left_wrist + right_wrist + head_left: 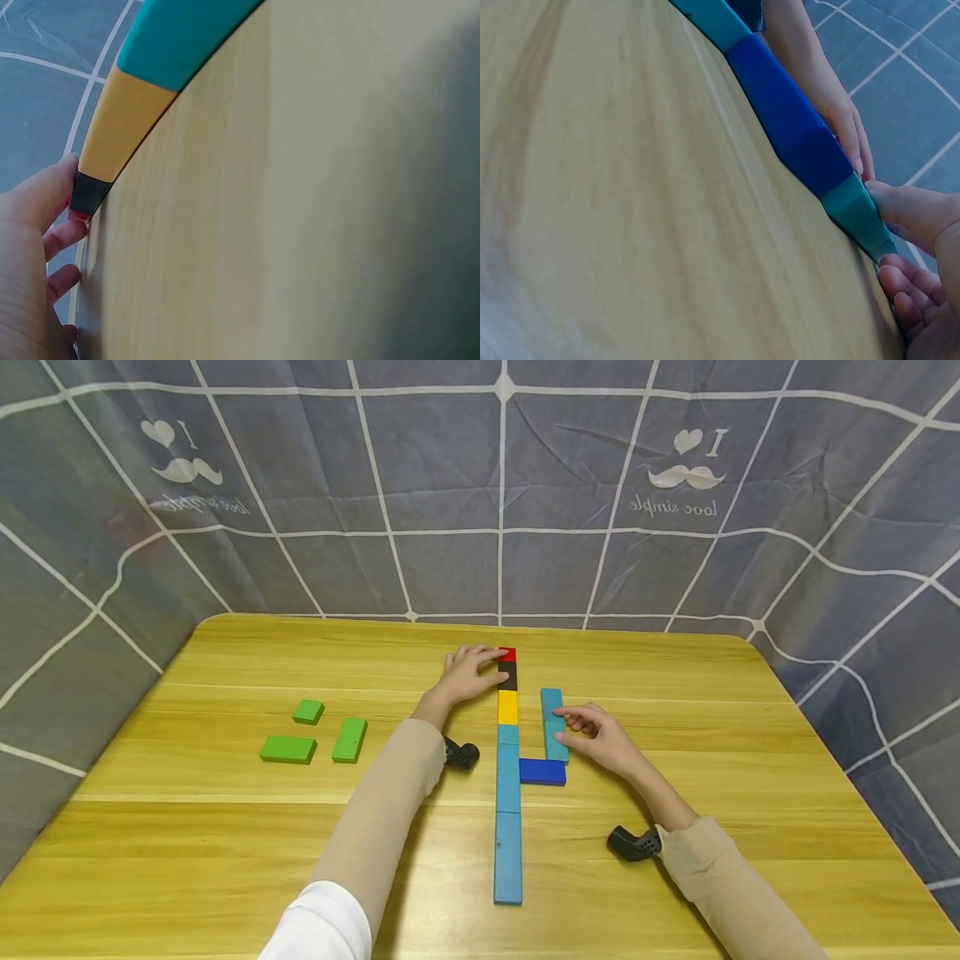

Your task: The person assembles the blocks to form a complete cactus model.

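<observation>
Wooden table, block column between hands

Wood-grain tabletop with three green blocks, a multicoloured block row, blue blocks alongside.

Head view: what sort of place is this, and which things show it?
Probably an indoor tabletop workspace: a yellow wood-grain table, a grey-blue fabric curtain with white grid lines behind it, and flat coloured rectangular blocks on top.

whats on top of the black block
In the head view, the thumb of the left hand overlaps the black block; nothing else shows on it. The patch under the thumb and the block's underside are hidden.
</observation>
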Demonstrator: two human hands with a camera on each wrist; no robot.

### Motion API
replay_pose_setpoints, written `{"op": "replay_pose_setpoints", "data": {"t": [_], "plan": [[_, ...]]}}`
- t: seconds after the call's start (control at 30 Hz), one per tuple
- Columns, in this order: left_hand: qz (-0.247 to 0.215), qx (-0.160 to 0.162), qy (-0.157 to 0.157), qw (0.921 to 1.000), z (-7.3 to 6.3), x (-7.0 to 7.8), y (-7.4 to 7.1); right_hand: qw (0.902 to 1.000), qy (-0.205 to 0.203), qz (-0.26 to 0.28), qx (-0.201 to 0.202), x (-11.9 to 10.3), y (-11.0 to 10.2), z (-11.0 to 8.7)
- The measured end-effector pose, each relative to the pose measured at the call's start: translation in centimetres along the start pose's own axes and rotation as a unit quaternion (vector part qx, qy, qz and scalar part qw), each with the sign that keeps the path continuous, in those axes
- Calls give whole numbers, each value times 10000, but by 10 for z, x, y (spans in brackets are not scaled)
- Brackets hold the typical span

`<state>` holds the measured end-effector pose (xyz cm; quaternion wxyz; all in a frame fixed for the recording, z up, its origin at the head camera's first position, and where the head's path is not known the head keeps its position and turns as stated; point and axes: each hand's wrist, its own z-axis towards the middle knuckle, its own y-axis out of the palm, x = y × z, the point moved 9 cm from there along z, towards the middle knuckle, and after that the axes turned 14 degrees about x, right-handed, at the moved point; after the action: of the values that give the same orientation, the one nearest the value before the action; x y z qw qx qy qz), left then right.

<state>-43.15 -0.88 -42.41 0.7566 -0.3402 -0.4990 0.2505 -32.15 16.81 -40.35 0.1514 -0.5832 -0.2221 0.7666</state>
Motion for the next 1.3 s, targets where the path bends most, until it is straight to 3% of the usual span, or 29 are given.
{"op": "replay_pose_setpoints", "data": {"t": [0.17, 0.4, 0.57, 0.77, 1.0, 1.3], "plan": [[-278, 137, -70, 9995, 0, -2, -5, 9999, -148, -55, 70, 23, 4, 7], [-1059, 637, -121, 9923, -4, 3, -27, 9999, -118, 24, 47, 25, 5, 7], [-1150, 969, 63, 9886, -14, 10, -44, 9999, -105, 29, 35, 25, 4, 5], [-1250, 1106, 199, 9858, -40, 17, -64, 9999, -128, 16, 53, 25, 4, 4], [-943, 791, 421, 9915, -78, 22, -86, 9999, -112, 12, 90, 28, 4, 4], [-955, 495, 603, 9924, -129, 1, -121, 9998, -126, 20, 118, 25, 2, 4]]}}
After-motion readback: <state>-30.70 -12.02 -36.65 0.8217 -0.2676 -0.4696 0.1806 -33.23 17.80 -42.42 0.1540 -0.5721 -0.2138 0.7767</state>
